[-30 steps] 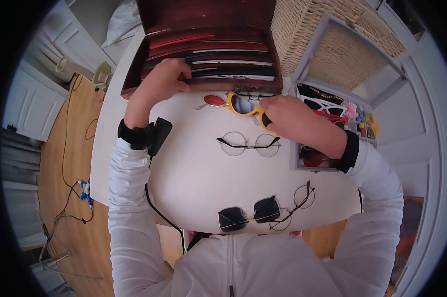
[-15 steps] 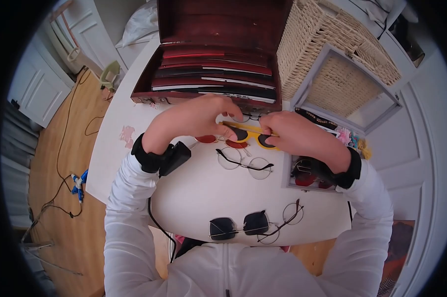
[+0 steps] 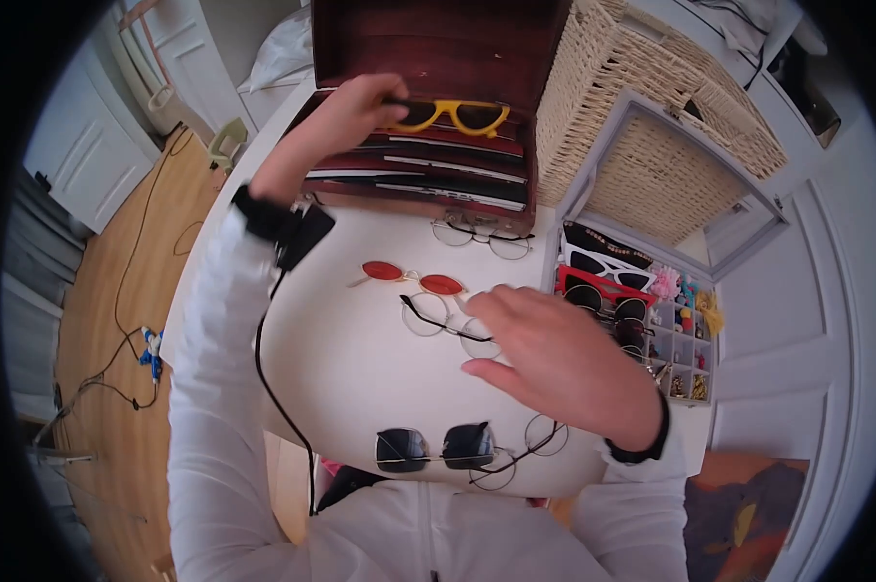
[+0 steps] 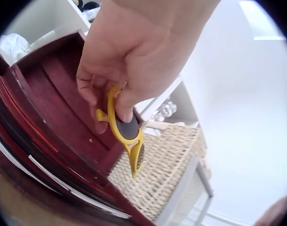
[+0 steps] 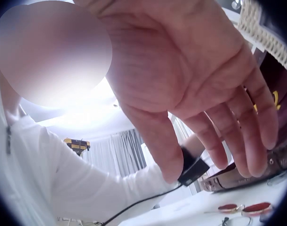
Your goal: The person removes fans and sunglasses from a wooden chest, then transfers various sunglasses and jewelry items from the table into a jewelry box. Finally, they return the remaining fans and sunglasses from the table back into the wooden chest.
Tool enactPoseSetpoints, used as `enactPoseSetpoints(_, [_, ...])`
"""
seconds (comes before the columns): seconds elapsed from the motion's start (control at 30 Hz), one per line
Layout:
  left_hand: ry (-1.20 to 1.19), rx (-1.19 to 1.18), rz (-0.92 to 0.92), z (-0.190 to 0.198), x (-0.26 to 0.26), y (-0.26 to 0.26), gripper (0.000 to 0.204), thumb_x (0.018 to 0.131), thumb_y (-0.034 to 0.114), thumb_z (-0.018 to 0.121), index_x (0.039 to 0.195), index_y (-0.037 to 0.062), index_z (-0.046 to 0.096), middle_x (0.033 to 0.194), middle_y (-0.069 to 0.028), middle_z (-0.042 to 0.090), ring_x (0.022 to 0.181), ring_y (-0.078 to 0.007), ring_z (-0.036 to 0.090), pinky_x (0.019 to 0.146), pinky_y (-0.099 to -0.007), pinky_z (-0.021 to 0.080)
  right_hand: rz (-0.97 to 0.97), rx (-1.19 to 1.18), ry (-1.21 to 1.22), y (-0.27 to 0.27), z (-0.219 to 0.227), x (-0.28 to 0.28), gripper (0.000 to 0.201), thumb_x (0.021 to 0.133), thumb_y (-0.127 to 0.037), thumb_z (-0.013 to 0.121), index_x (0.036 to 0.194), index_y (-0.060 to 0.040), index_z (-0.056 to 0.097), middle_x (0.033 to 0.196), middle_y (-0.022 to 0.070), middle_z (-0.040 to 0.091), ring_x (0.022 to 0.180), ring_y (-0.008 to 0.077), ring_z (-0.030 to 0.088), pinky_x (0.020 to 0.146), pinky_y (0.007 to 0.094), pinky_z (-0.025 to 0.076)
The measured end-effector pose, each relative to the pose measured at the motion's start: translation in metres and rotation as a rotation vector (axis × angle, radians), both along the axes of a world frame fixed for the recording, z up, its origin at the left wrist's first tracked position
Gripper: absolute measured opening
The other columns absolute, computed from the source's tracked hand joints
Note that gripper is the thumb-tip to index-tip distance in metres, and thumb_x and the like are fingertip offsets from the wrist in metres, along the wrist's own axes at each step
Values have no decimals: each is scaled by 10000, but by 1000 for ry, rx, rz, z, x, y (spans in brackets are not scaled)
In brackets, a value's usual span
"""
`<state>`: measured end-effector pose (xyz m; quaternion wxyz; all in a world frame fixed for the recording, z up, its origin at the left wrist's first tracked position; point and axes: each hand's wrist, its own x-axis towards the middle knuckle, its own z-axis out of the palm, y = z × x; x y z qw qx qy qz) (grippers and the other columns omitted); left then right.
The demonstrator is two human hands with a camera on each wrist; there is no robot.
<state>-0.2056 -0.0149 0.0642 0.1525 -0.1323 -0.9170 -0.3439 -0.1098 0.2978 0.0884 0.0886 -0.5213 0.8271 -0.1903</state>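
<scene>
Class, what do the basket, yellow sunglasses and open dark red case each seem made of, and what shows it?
Basket: matte plant fibre or paper cord, from its pale, ropy weave.
Yellow sunglasses: probably smooth plastic, from the chunky, evenly coloured frame.
Dark red case: low-sheen wood or leatherette; rigid panels fit either.

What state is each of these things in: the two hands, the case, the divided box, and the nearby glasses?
Left hand: gripping the yellow sunglasses
Right hand: open, holding nothing
Yellow sunglasses: held above the case
Dark red case: open, filled
Gray divided box: open, filled
Red-lensed glasses: lying on the table
Square dark sunglasses: lying on the table
</scene>
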Motion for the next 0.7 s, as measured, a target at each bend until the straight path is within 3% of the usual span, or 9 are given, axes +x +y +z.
enactPoseSetpoints(0.1, [21,-150,17,-11,-60,-4,165,802,102,640,905,3,559,727,-123,592,684,-206,565,641,-343,438,74,131,-1,-9,-32,-6,343,809,-210,634,1018,18,486,893,165,555,905,326,558,781,388,457])
enactPoseSetpoints(0.13, [-65,-194,2,-15,-86,3,176,811,109,627,923,-1,549,752,-108,568,693,-193,526,640,-331,424,82,154,-8,-8,-37,-11,345,807,-210,636,1015,21,486,892,166,559,902,326,560,776,391,460])
enactPoseSetpoints(0.23, [-56,-307,37,-42,-125,10,220,785,123,655,956,3,586,852,-152,625,832,-279,611,746,-369,462,72,154,-20,-7,-32,-18,349,806,-210,636,1012,28,485,893,166,563,898,324,563,770,392,465])
enactPoseSetpoints(0.4, [-197,-428,144,-50,-138,25,296,760,194,692,965,-6,620,933,-201,635,988,-362,572,823,-419,472,97,111,-28,-10,-44,-24,363,803,-209,640,1017,39,484,900,166,563,899,316,566,772,392,470])
enactPoseSetpoints(0.47, [-157,-560,231,-56,-142,26,422,768,242,694,1061,-36,574,1048,-259,586,1035,-410,540,886,-449,452,91,177,-61,-14,-49,-24,372,776,-194,669,1010,33,490,908,159,566,912,308,569,779,390,475])
enactPoseSetpoints(0.57, [-157,-476,314,-61,-137,28,545,772,291,697,1154,-46,502,1173,-317,490,1044,-453,522,920,-472,433,51,165,100,-15,-59,-23,387,739,-172,702,1004,21,496,918,153,571,913,306,571,776,388,480])
enactPoseSetpoints(0.7, [-150,-458,337,-53,-126,27,606,772,320,700,1192,-44,459,1224,-318,435,1052,-454,517,912,-471,435,36,211,126,-15,-65,-23,395,719,-159,718,1002,13,501,937,145,569,913,302,571,784,386,478])
